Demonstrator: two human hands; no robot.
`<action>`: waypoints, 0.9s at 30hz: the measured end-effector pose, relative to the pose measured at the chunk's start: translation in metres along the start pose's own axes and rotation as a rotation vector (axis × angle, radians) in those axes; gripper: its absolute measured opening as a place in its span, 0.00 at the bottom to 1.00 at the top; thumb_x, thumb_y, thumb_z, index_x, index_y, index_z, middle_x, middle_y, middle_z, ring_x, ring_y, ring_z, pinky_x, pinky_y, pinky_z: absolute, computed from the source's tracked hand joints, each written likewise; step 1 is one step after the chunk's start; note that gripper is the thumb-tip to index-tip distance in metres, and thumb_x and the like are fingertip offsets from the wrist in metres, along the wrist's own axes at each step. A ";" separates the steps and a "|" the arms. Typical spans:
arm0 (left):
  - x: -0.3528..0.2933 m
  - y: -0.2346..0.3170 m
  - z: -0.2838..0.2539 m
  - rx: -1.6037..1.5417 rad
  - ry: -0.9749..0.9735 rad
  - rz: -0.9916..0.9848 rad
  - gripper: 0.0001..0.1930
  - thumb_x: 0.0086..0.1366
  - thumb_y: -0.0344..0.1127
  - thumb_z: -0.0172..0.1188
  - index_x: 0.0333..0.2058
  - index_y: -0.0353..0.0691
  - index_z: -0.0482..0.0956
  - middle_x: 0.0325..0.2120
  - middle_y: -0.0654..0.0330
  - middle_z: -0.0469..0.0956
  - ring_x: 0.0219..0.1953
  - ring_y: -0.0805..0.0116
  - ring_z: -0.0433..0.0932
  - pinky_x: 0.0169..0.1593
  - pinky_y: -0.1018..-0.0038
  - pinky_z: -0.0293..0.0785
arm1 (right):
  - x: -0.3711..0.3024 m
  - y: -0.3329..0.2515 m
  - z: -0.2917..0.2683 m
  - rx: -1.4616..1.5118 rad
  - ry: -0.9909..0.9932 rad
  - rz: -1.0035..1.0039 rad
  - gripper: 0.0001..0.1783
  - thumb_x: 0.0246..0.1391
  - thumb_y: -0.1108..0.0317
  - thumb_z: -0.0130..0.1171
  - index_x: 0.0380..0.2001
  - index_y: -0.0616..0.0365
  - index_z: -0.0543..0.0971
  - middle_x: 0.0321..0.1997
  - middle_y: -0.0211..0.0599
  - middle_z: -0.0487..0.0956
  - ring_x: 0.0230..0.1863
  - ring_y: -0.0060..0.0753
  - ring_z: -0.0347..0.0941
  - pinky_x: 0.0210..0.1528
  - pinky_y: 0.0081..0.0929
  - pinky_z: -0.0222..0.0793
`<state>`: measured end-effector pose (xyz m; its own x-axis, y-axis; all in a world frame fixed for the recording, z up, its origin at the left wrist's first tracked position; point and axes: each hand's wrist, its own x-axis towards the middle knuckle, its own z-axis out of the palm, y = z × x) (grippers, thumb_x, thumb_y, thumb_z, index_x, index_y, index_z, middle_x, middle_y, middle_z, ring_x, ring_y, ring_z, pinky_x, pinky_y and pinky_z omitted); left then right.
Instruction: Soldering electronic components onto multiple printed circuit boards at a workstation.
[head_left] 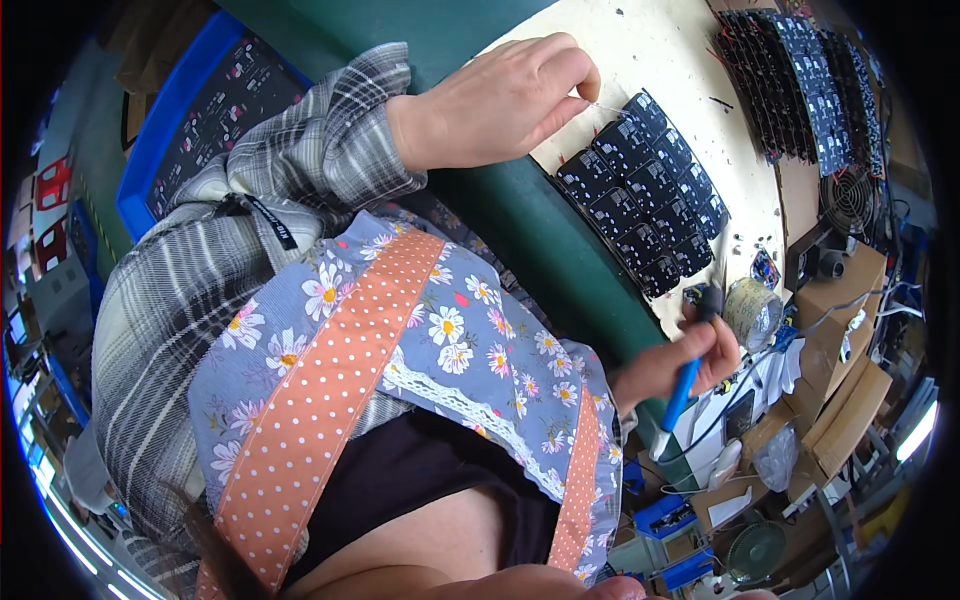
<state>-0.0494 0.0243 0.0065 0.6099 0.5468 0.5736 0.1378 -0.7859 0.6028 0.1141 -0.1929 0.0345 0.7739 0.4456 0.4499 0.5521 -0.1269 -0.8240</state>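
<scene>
A panel of black circuit boards [645, 195] lies on the pale work surface, divided into several small units. Near its upper left edge, my left hand [500, 100] is closed in a pinch on a thin wire [610, 108], which points toward the panel. My right hand [705, 358], at the panel's lower right, grips a soldering iron [682, 392] with a blue handle. Its dark collar and slim front end point up past the panel's right corner; the front end is blurred.
Stacked circuit panels [765, 90] stand at the far right, near a round fan grille [848, 200]. A roll of tape [752, 312] sits beside my right hand. Cardboard boxes [840, 320] and cables lie further right. A blue tray [150, 150] of boards is at the left.
</scene>
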 end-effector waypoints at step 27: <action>0.009 0.009 -0.002 0.121 -0.036 0.098 0.05 0.53 0.33 0.61 0.26 0.43 0.75 0.23 0.65 0.72 0.27 0.66 0.72 0.34 0.72 0.66 | -0.010 0.013 0.009 0.211 -0.202 0.042 0.13 0.51 0.65 0.58 0.35 0.61 0.68 0.33 0.39 0.71 0.33 0.29 0.71 0.37 0.27 0.73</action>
<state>-0.0437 0.0226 0.0185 0.6527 0.4565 0.6047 0.1674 -0.8653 0.4725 0.1106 -0.1908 0.0155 0.7057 0.6139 0.3537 0.4281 0.0283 -0.9033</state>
